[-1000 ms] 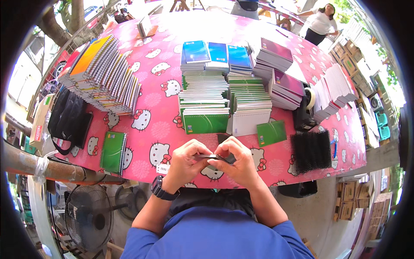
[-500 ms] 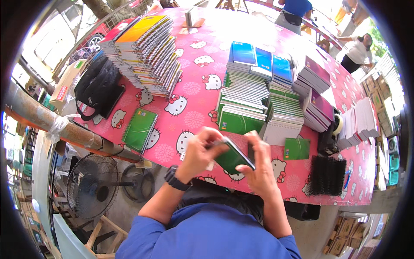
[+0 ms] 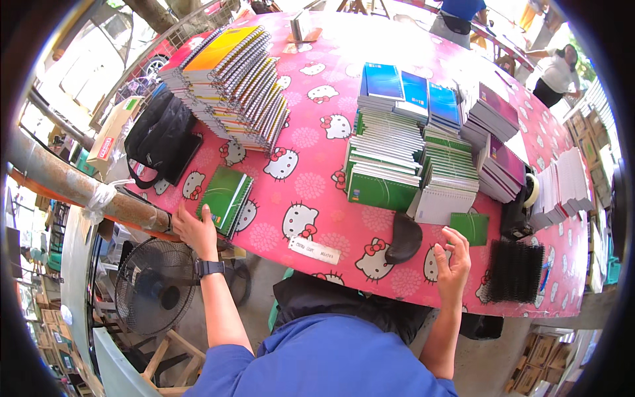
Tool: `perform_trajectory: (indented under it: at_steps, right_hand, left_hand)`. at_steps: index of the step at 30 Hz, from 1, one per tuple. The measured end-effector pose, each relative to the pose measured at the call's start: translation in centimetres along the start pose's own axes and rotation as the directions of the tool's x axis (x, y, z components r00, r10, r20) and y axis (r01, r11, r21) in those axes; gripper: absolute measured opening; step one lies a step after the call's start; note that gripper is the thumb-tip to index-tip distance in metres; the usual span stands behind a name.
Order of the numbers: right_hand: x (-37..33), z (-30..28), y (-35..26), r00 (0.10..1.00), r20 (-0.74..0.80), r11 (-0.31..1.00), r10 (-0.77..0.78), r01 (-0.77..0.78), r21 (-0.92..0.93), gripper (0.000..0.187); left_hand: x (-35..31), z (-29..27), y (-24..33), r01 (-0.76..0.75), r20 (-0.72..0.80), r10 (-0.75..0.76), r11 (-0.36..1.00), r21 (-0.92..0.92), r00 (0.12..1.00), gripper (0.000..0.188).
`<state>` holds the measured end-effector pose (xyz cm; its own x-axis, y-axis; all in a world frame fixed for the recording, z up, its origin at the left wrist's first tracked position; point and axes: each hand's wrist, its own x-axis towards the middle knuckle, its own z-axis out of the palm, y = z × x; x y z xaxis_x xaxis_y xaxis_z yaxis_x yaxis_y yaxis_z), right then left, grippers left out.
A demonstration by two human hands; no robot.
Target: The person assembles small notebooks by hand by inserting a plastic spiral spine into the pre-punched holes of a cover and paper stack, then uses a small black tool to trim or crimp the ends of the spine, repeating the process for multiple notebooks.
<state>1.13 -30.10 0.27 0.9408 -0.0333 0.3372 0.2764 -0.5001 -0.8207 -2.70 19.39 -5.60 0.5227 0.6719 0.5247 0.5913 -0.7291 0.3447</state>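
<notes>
My left hand (image 3: 196, 230) is at the near left corner of a small pile of green spiral notebooks (image 3: 225, 193), its thumb on the top notebook's cover and its fingers along the side. My right hand (image 3: 452, 268) hovers over the table's front part with its fingers apart and nothing in it. Just beyond that hand lies a small green notebook or cover (image 3: 469, 228). A black crescent-shaped thing (image 3: 404, 238) lies to the hand's left. Between my hands, close to the table's front edge, is a white strip with handwriting (image 3: 316, 250).
Spiral notebooks (image 3: 231, 79) are stacked tall at the far left, beside a black bag (image 3: 161, 135). Green notebooks (image 3: 383, 190), blue notebooks (image 3: 382, 81) and purple notebooks (image 3: 499, 109) stand in piles right of centre. Black binding coils (image 3: 516, 271) and a tape dispenser (image 3: 518, 215) sit at right.
My left hand has carried the green notebook from the middle to the left pile. My right hand has let go and moved right, fingers apart. The black crescent-shaped thing now shows fully.
</notes>
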Motion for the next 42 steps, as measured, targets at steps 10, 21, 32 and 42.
perform_trajectory:
  at_steps: [10,21,32,42]
  right_hand:
    - [-0.1,-2.4,1.0,0.997,-0.038,0.994,0.061,-0.064,-0.085,0.022]
    - [0.2,-3.0,2.7,0.998,-0.059,0.99,0.016,-0.024,-0.138,0.018]
    - [1.6,-1.3,2.6,0.995,-0.071,0.98,-0.066,0.051,-0.192,0.014]
    - [-3.2,-4.9,3.4,0.983,-0.147,0.987,0.112,-0.127,-0.095,0.013]
  left_hand:
    - [4.1,-0.2,5.0,-0.21,0.57,0.154,0.977,0.033,0.807,0.116]
    - [1.9,0.1,5.7,-0.507,0.574,0.377,0.858,0.078,0.727,0.098]
    - [-5.4,-0.3,24.3,-0.72,-0.101,0.873,0.324,-0.614,0.478,0.047]
    - [-4.0,1.6,28.2,-0.659,-0.125,0.849,0.297,-0.691,0.514,0.018]
